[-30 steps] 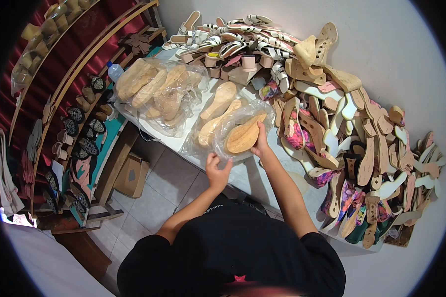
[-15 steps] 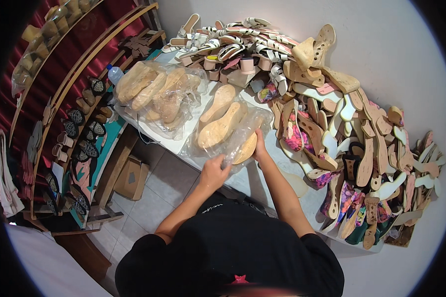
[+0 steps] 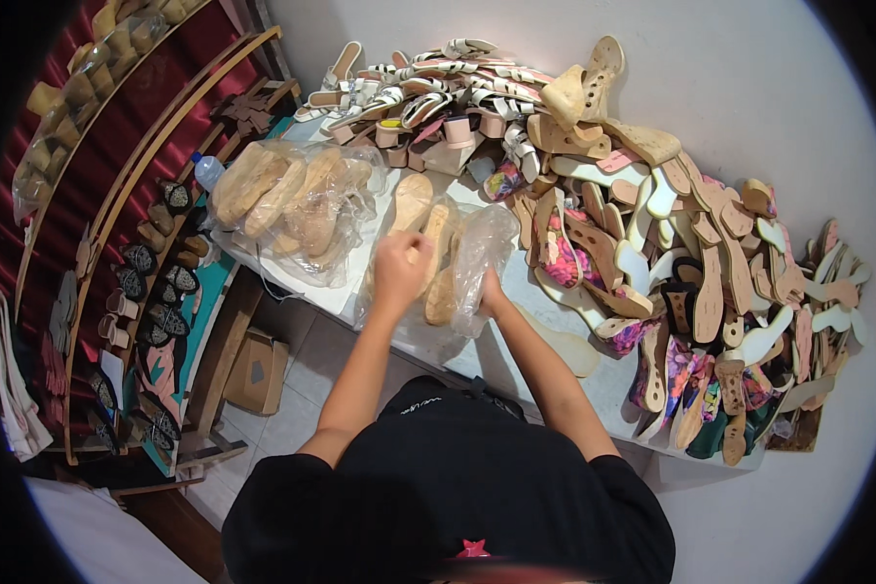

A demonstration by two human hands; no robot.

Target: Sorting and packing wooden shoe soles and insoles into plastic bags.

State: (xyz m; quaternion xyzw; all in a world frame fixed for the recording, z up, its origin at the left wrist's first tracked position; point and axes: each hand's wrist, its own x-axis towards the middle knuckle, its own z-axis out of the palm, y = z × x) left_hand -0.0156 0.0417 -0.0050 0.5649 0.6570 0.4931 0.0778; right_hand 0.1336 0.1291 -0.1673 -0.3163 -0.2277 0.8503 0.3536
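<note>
Pale wooden shoe soles [image 3: 436, 234] lie side by side on the table in front of me, partly covered by a clear plastic bag [image 3: 485, 255]. Over the left-hand soles, my left hand [image 3: 403, 268] is closed with its fingers curled; what they hold, if anything, is hidden. At the lower right of the bundle, my right hand [image 3: 492, 292] is closed on the bag, with its fingertips mostly behind the plastic. Just left of this bundle rests a second clear bag [image 3: 336, 258] filled with similar soles.
White strappy sandals [image 3: 438, 83] are heaped at the back of the table [image 3: 545, 321]. A large pile of soles and floral wedges [image 3: 642, 253] spreads along the right. Left stand wooden racks [image 3: 156, 136] with shoes, a water bottle [image 3: 207, 173] and a cardboard box [image 3: 256, 372] on the floor.
My left hand has moved up and away from the bag's lower edge to above the left soles. On the right, the plastic now stands up more, and the soles are more upright.
</note>
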